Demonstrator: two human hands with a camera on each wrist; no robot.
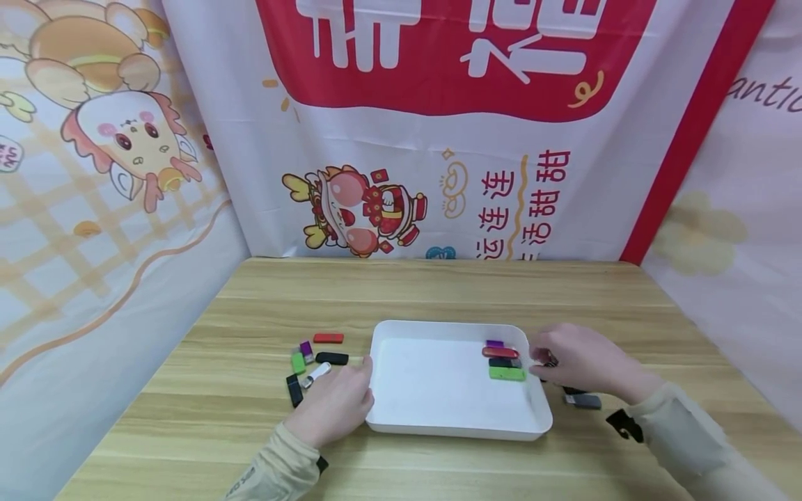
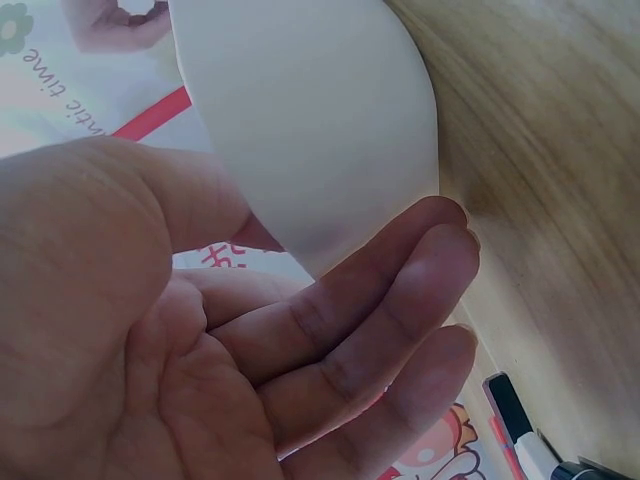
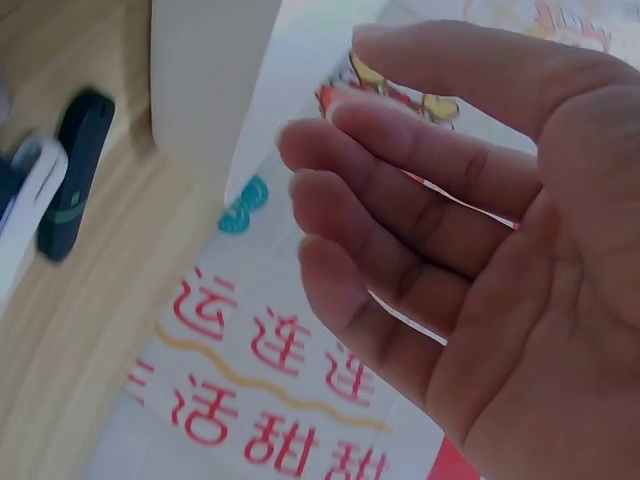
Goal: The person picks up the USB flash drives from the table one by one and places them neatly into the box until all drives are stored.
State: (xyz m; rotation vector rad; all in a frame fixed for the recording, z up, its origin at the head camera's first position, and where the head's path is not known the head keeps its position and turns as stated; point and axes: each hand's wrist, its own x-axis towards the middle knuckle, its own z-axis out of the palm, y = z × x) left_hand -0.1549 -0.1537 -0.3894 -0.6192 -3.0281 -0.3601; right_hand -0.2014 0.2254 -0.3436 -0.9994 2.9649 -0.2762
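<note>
A white tray (image 1: 432,390) sits on the wooden table with its long side across. At its left wall, my left hand (image 1: 335,403) grips the rim; in the left wrist view the thumb passes behind the wall (image 2: 310,130) and the fingers lie outside. Just beyond the right wall hovers my right hand (image 1: 579,358), its fingers loosely curved with nothing in them, as the right wrist view shows. Inside the tray near the right, a red USB stick (image 1: 500,353), a green one (image 1: 507,374), a black one (image 1: 500,362) and a purple one (image 1: 494,344) lie in a column.
Left of the tray lie several USB sticks, among them a red one (image 1: 328,338), a black one (image 1: 332,358) and a white one (image 1: 316,374). A grey stick (image 1: 583,401) and darker ones lie partly hidden beneath the right hand. Printed cloth (image 1: 451,139) hangs behind the table (image 1: 438,289).
</note>
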